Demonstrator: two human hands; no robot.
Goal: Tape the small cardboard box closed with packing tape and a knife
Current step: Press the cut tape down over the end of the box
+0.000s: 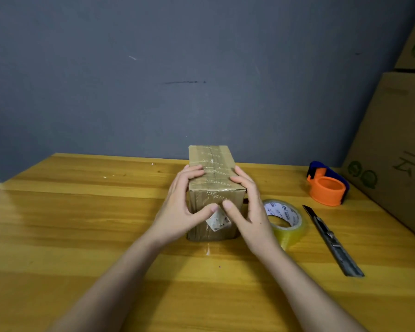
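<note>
A small cardboard box (212, 161) stands in the middle of the wooden table (82, 212), with printed clear tape running along its top and down its near face. My left hand (180, 207) holds its left side, fingers over the top edge and thumb pressing the tape on the near face. My right hand (247, 207) mirrors it on the right side, thumb pressing next to the left thumb. A roll of clear packing tape (288, 221) lies just right of the box. A utility knife (331, 238) with its blade out lies further right.
An orange and blue tape dispenser (327, 184) sits at the back right. Large cardboard cartons (398, 144) stand along the table's right edge. A grey wall (153, 80) rises behind the table. A white label (218, 221) sticks on the box's near face.
</note>
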